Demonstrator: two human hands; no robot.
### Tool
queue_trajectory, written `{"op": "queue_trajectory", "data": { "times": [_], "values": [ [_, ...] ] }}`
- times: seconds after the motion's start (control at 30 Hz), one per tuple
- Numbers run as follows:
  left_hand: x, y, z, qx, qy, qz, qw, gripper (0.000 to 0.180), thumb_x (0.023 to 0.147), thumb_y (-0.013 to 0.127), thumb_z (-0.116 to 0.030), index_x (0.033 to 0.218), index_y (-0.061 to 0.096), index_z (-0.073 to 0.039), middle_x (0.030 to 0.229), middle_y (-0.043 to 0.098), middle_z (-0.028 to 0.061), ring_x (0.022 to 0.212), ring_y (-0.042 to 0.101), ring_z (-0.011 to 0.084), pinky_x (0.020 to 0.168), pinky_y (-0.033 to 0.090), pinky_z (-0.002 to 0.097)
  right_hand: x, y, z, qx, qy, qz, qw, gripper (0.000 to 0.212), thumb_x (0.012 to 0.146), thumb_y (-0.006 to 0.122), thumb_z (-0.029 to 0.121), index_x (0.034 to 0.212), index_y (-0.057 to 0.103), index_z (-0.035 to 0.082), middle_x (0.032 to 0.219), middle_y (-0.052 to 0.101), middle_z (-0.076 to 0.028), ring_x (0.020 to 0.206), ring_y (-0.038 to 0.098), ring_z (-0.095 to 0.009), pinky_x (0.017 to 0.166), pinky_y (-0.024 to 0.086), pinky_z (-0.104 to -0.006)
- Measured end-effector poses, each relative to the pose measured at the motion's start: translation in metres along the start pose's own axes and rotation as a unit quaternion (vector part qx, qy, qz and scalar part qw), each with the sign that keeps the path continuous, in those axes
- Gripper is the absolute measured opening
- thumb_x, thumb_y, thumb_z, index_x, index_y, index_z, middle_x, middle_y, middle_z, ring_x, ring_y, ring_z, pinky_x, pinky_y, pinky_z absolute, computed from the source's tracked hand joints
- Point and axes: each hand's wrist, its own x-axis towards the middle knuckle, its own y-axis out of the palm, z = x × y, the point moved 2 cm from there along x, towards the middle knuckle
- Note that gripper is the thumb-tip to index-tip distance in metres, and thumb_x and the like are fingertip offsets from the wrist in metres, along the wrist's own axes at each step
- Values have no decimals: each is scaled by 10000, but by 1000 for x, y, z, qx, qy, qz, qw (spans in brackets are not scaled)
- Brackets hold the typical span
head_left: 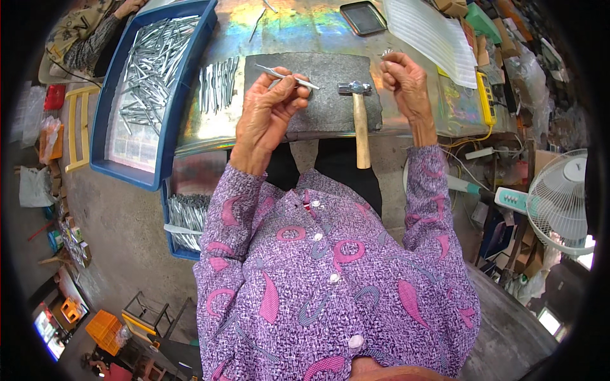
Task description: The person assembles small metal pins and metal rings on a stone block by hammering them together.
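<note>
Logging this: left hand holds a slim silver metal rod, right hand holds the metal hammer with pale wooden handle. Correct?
Wrong about the hammer: the head view shows it lying partly on the dark grey rectangular mat, apart from the right hand. The left hand holds the rod.

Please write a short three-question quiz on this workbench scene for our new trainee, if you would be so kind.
1. True or false: the right hand is gripping the hammer.
2. Multiple choice: what is the left hand holding? A) a foam sheet; B) a thin metal piece; C) a black dish.
3. Fill in the blank: the row of metal pieces lies between the dark slab and the large blue ____.

Key: 1. False; the hammer lies with its head over the dark slab, apart from both hands. 2. B. 3. Tray.
</note>
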Motion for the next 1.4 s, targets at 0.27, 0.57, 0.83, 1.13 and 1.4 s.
{"op": "queue_trajectory", "data": {
  "times": [0.27, 0.57, 0.83, 1.13, 1.4],
  "values": [
    [-2, -6, 10, -67, 6, 4, 998, 108, 869, 541, -78, 975, 520, -66, 966, 579, 109, 813, 595, 172, 676, 546, 259, -56, 100, 16, 214, 104, 157, 959, 134, 838, 527, 16, 948, 569, -48, 697, 520, -15, 560, 458, -61, 482, 374, -187],
    [-2, -13, 14, -98, 4, 33, 995, 106, 867, 543, -78, 970, 520, -65, 965, 577, 101, 821, 600, 168, 706, 555, 271, -61, 113, 14, 222, 98, 164, 956, 134, 824, 542, 4, 945, 566, -47, 723, 548, -28, 569, 470, -60, 492, 388, -189],
    [-1, -16, 16, -129, -3, 23, 991, 126, 850, 564, -59, 968, 519, -63, 949, 584, 118, 797, 623, 184, 691, 563, 304, -62, 113, 11, 231, 106, 161, 954, 164, 820, 550, 11, 972, 551, -50, 749, 561, -38, 574, 479, -60, 497, 393, -190],
    [-1, -18, 17, -129, -1, 32, 991, 130, 856, 554, -64, 981, 520, -58, 966, 575, 117, 812, 613, 178, 715, 561, 295, -62, 109, 8, 231, 111, 170, 951, 182, 825, 552, 20, 991, 545, -54, 760, 552, -32, 598, 486, -62, 500, 394, -186],
    [-2, -16, 17, -116, 5, 50, 992, 147, 856, 552, -67, 999, 515, -56, 971, 568, 122, 818, 606, 170, 728, 561, 278, -62, 108, 7, 223, 115, 166, 954, 175, 821, 554, 16, 980, 539, -55, 752, 548, -37, 598, 481, -62, 497, 388, -182]
  ]
}}
